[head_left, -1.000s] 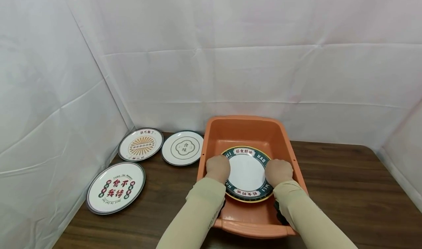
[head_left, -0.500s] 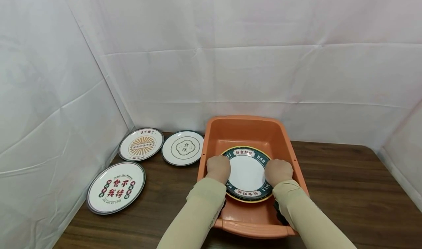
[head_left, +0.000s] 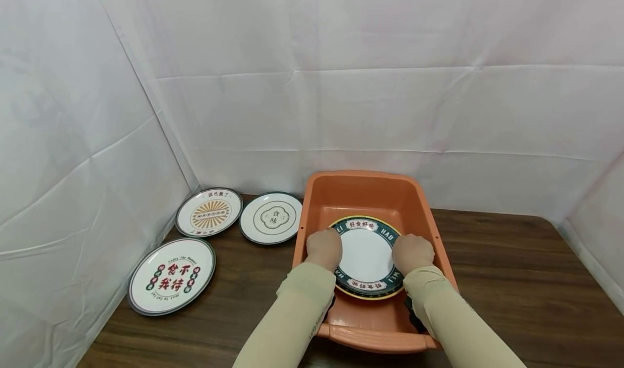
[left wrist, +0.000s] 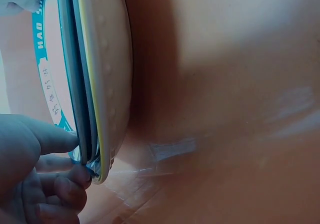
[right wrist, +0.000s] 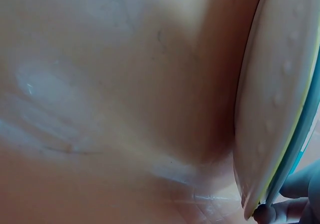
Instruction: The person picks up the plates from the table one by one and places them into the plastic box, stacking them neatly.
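Inside an orange plastic tub (head_left: 370,194) a green-rimmed plate (head_left: 366,254) is gripped at its two sides. Its edge at nine o'clock is pinched by the left hand (head_left: 323,249), thumb on the face and curled fingers (left wrist: 60,189) beneath, as the left wrist view shows. The edge at three o'clock is held by the right hand (head_left: 412,253); in the right wrist view only a fingertip or two can be made out under the rim, so the exact grip cannot be told, though the fingers seem curled round it. More than one plate appears to be stacked there, judging by the layered rims.

On the dark wooden counter (head_left: 512,281), at nine to ten o'clock from the tub, three more plates are laid flat: a sunburst plate (head_left: 208,212), a white plate with a brown outline (head_left: 270,218) just beside the tub, and a red-lettered plate (head_left: 171,276) nearest.
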Demonstrator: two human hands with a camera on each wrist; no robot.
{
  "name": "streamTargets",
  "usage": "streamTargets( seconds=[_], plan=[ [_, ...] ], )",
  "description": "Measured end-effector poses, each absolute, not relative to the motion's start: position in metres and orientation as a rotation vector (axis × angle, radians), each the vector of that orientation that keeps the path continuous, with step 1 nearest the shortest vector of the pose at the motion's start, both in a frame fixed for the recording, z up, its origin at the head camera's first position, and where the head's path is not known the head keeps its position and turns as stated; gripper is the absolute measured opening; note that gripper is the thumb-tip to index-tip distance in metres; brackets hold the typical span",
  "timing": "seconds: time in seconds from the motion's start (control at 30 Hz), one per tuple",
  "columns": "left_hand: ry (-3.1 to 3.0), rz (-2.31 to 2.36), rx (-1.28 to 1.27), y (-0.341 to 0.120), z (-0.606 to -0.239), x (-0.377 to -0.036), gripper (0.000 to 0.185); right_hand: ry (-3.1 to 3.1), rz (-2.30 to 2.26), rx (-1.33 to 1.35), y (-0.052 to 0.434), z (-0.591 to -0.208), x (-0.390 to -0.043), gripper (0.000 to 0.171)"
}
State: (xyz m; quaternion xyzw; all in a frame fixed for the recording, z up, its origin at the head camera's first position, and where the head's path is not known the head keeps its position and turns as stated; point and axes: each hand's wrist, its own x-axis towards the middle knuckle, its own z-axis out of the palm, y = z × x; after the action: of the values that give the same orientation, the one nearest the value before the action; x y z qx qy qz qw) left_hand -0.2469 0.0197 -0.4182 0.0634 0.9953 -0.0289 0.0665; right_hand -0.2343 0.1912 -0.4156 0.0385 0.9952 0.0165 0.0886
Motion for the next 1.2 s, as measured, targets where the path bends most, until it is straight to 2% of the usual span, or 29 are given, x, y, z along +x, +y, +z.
streamTargets(
  seconds=[0.1,0.2,1.2],
  plan=[
    [2.991,-0.09,0.181,0.0203,-0.4183,-0.2481,0.048,2.962,0.02,0.137,0.1913,-0.4141,-0.2341,0.021],
    [2.986,-0.086,0.172,0.0206,-0.4183,-0.2483,0.054,2.959,0.009,0.147,0.1915,-0.4133,-0.2342,0.021],
    [2.987,-0.058,0.193,0.0211,-0.416,-0.244,0.055,3.005,-0.029,0.116,0.1947,-0.4116,-0.2342,0.018]
  ],
)
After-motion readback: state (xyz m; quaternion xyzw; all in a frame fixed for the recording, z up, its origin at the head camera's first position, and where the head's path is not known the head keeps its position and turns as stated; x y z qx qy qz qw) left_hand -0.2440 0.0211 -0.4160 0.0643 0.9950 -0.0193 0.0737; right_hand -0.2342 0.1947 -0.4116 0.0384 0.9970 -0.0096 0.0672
